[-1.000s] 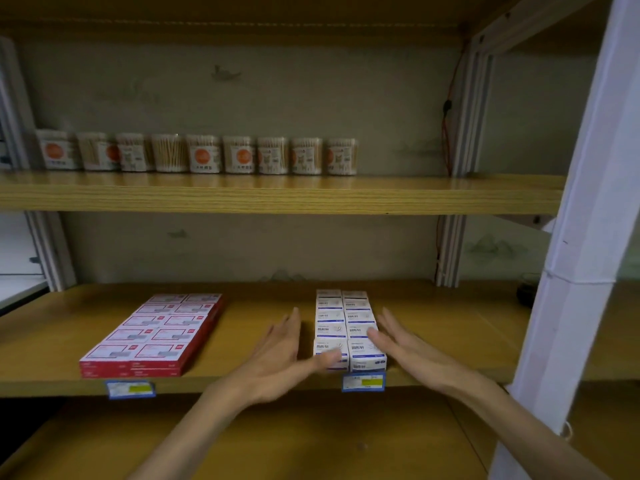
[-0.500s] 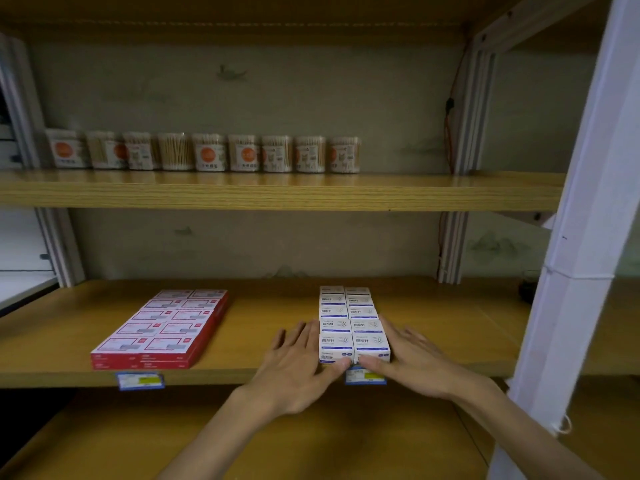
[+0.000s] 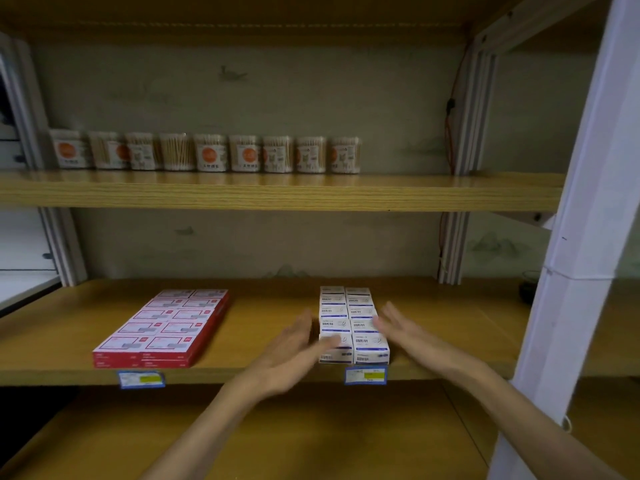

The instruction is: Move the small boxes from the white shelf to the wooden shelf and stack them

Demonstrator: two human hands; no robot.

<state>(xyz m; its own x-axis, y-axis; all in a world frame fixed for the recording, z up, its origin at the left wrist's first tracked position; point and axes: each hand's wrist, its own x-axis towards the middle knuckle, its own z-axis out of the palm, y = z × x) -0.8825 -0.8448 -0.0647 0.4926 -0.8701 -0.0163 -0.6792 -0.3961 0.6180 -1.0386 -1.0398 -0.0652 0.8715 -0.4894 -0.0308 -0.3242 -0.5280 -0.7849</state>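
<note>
Head view: a block of small white paper-clip boxes (image 3: 353, 323) sits near the front edge of the wooden shelf (image 3: 263, 370), two columns wide and running back in rows, just above a blue price tag (image 3: 365, 375); the left hand (image 3: 294, 348) lies along the block's left flank with fingers straight and thumb across the nearest box, and the right hand (image 3: 403, 329) lies along the right flank, fingers straight and spread; neither hand curls round anything, and motion blur hides whether the palms are actually touching the cardboard or only just beside it; the white shelf (image 3: 24, 289) shows only as a sliver at the far left. The boxes look like thin card, light for their size, stiff along the edges but easily dented on the faces; their printed skins seem smooth, so loose ones would likely slide against each other; the sound hold, I judge, is flat palms on the long outer sides, pressing inward evenly to keep the columns together. A stack of red boxes (image 3: 162, 327) lies well to the left; tubs of cotton swabs (image 3: 207, 152) line the shelf above.
</note>
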